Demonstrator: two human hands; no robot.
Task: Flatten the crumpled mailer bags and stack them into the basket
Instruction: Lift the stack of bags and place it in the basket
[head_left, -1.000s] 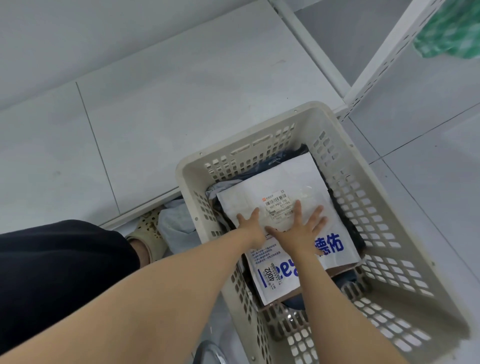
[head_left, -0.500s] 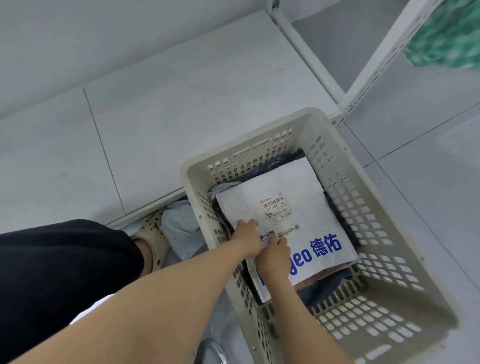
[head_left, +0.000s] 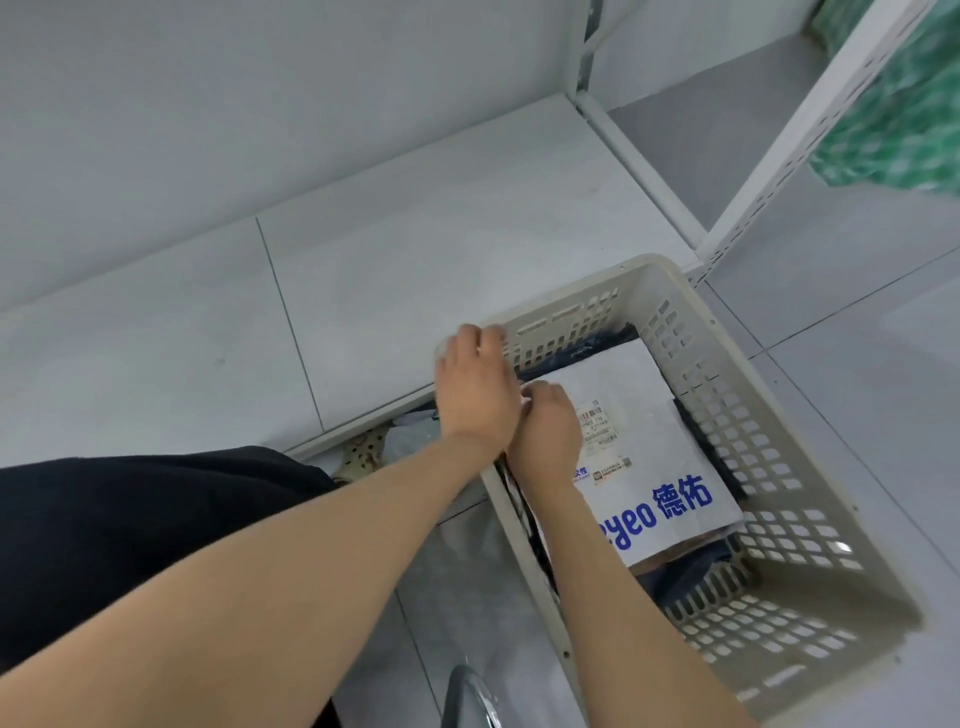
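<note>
- Currently the beige perforated basket (head_left: 769, 467) stands on the grey tiled floor (head_left: 857, 322), its far corner close to the foot of a white metal shelf rack (head_left: 789, 130).
- Inside the basket, a flattened white mailer bag (head_left: 639, 415) with blue lettering lies on top, against the left wall. A shipping label (head_left: 597, 426) sits near the middle of it.
- Dark bags (head_left: 691, 566) show beneath the white mailer bag at its far and near edges.
- The left hand (head_left: 478, 384) is over the basket's far-left corner with its fingers bent at the rim. Blur makes it impossible to tell whether they clasp it.
- The right hand (head_left: 545, 431) rests on the white mailer bag just beside the left hand, fingers curled in around the bag's left edge, gripping it.
- Outside the basket's left wall a pale perforated shoe (head_left: 363, 457) shows, with a black garment (head_left: 130, 530) nearer the camera.
- A green patterned cloth (head_left: 893, 119) hangs behind the rack at the upper right.
</note>
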